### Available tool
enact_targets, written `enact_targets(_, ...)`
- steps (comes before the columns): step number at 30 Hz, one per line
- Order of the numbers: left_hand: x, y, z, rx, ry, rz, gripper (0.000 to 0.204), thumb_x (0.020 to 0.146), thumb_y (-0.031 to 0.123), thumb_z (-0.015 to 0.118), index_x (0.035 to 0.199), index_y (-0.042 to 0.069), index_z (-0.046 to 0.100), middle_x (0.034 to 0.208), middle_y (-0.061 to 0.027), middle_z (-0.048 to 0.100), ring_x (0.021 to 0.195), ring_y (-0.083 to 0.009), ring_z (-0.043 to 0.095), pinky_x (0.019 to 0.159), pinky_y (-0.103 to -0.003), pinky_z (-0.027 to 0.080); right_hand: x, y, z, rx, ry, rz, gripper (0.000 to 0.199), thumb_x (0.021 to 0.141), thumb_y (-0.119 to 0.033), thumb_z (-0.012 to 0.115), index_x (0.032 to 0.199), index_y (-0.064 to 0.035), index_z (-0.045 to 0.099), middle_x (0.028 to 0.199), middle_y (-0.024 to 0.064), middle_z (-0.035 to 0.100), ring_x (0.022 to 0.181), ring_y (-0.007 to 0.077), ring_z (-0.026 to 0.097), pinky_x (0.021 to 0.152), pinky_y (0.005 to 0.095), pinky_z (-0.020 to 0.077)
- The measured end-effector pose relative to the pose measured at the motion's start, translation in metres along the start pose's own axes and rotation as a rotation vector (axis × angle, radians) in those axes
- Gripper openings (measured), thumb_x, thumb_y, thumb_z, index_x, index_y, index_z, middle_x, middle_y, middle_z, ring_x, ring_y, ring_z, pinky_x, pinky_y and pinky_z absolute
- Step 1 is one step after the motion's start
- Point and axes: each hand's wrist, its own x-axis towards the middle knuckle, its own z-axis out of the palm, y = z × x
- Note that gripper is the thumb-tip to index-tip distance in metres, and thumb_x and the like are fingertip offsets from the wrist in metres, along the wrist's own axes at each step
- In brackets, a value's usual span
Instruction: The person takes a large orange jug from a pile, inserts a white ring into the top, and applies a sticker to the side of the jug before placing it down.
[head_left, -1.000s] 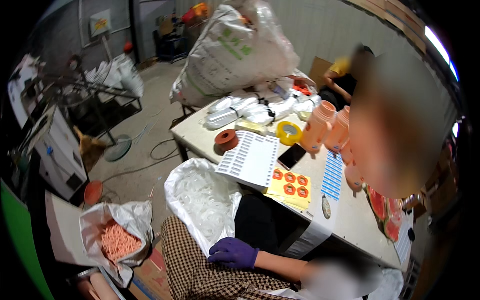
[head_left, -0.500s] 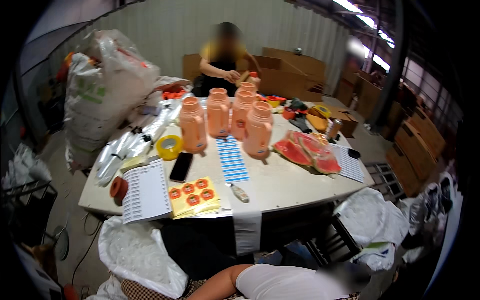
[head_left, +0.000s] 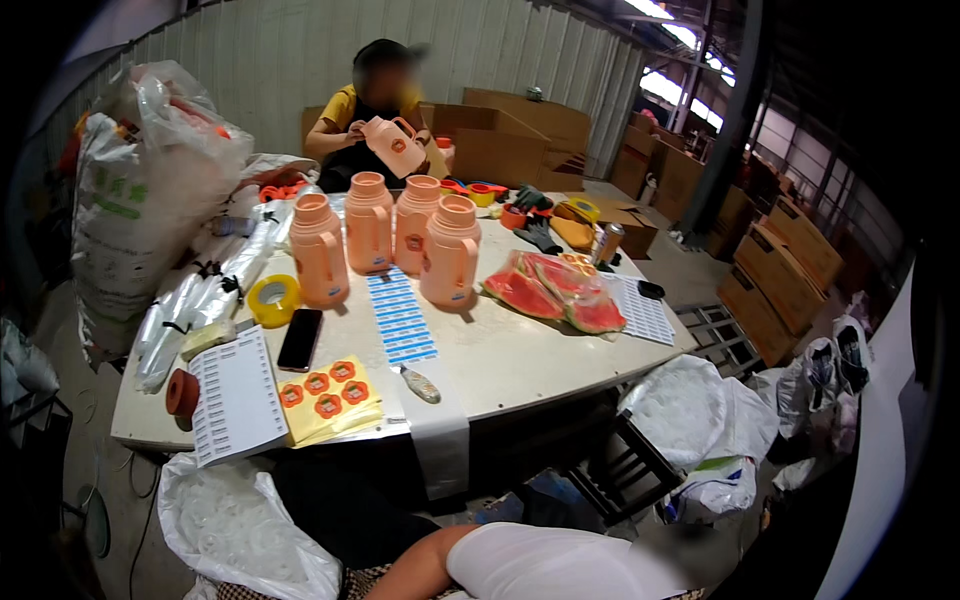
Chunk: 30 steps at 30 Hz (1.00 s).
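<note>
Neither of my hands is in view. At the lower edge a bare arm (head_left: 415, 568) with a white sleeve (head_left: 545, 560) shows, but its hand is out of the picture. Four peach-coloured thermos jugs, one of them this front right jug (head_left: 450, 250), stand upright without lids on the white table (head_left: 540, 370). Across the table a person in a yellow top holds another peach jug (head_left: 397, 148) tilted in both hands. A strip of blue labels (head_left: 403, 318) lies before the jugs, with yellow sheets of red flower stickers (head_left: 330, 395) to its left.
A phone (head_left: 300, 340), yellow tape roll (head_left: 273, 300), printed sheet (head_left: 235, 405) and box cutter (head_left: 420, 385) lie on the table. Bagged watermelon (head_left: 555, 292) and a can (head_left: 607, 243) are at right. Plastic sacks (head_left: 240, 525) and cartons (head_left: 780, 280) stand around.
The view has swung to the right, so the table sits further left. Across the table, the person has lifted a peach jug and tilts it in both hands.
</note>
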Motion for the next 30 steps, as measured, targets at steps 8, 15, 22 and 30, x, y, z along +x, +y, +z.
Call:
enact_targets(8, 0.011, 0.043, -0.009, -0.256, 0.017, 0.042, 0.056, 0.076, 0.034, 0.078, 0.115, 0.0, 0.057, 0.118, -0.0181, 0.06, 0.115, -0.035, 0.059, 0.101, -0.052, 0.046, -0.004, 0.013, 0.029, 0.34, -0.029, -0.126, 0.041, 0.093, -0.025, 0.066, 0.13, -0.0084, 0.06, 0.113, 0.0153, 0.067, 0.093, 0.0246, 0.068, 0.079, 0.0359, 0.0562)
enact_targets(15, -0.002, 0.01, -0.019, 0.033, 0.009, 0.185, 0.058, 0.083, 0.04, 0.074, 0.121, -0.001, 0.06, 0.121, -0.0156, 0.066, 0.115, -0.0389, 0.061, 0.111, -0.057, 0.037, 0.009, 0.066, 0.071, 0.679, -0.226, 0.453, 0.032, 0.093, -0.023, 0.067, 0.121, -0.0068, 0.063, 0.105, 0.0132, 0.069, 0.083, 0.0222, 0.07, 0.071, 0.0347, 0.0575)
enact_targets(22, 0.04, -0.055, -0.021, -0.124, 0.2, -0.037, 0.082, 0.071, 0.034, 0.084, 0.137, -0.001, 0.05, 0.138, -0.0209, 0.054, 0.131, -0.0358, 0.05, 0.113, -0.046, 0.037, 0.056, -0.004, 0.007, -0.24, -0.028, -0.395, 0.047, 0.091, -0.025, 0.063, 0.135, -0.0135, 0.053, 0.123, 0.02, 0.063, 0.09, 0.0358, 0.069, 0.076, 0.043, 0.0569)
enact_targets(30, 0.1, -0.174, -0.077, 0.0, 0.567, 0.013, 0.102, 0.077, 0.017, 0.081, 0.155, -0.002, 0.017, 0.15, -0.019, 0.044, 0.136, -0.0319, 0.047, 0.115, -0.041, 0.034, 0.114, 0.107, -0.114, -0.721, 0.416, 0.214, 0.025, 0.085, -0.034, 0.069, 0.093, -0.0101, 0.07, 0.105, 0.0138, 0.061, 0.098, 0.034, 0.063, 0.082, 0.0467, 0.0525)
